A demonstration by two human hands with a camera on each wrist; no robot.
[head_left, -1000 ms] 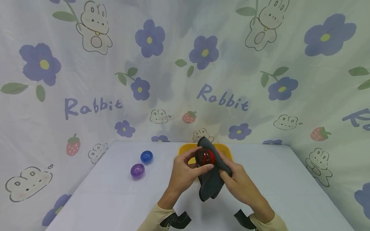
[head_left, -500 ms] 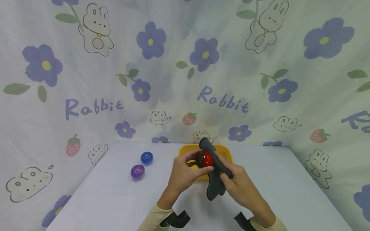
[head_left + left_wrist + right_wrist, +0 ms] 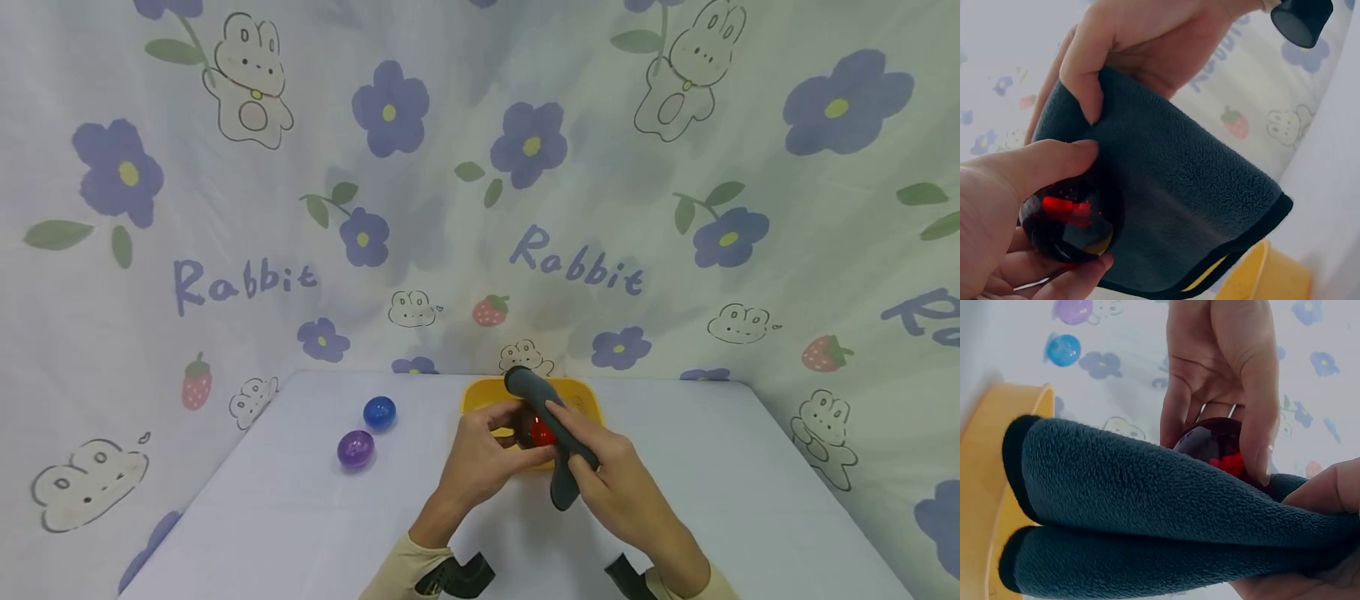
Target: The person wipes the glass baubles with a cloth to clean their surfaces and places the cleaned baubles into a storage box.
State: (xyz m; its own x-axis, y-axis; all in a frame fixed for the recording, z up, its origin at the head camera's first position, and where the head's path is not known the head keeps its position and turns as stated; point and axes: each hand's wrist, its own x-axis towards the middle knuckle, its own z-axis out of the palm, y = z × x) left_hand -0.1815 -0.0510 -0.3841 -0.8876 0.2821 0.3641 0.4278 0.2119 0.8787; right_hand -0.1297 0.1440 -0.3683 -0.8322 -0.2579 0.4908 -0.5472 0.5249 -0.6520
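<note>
My left hand (image 3: 480,454) holds a shiny see-through red ball (image 3: 1072,215) between thumb and fingers. Folded dark grey-blue cloth (image 3: 1166,175), fuzzy with a black edge, is pinched in my right hand (image 3: 618,467). The cloth lies against the ball's right side. In the right wrist view, the cloth (image 3: 1141,481) covers the ball's lower part, and the left-hand fingers curl behind the ball (image 3: 1213,440). Both hands are raised in front of a yellow bin (image 3: 585,396).
A blue ball (image 3: 379,413) and a purple ball (image 3: 356,450) rest on the white table (image 3: 262,500), left of the hands. A curtain with flowers and rabbits (image 3: 442,192) hangs behind the table and along its sides.
The cloth has turned and shifted over the ball, so its broad face now shows as a narrow edge and less of the ball is visible. The left hand stays nearly in place.
</note>
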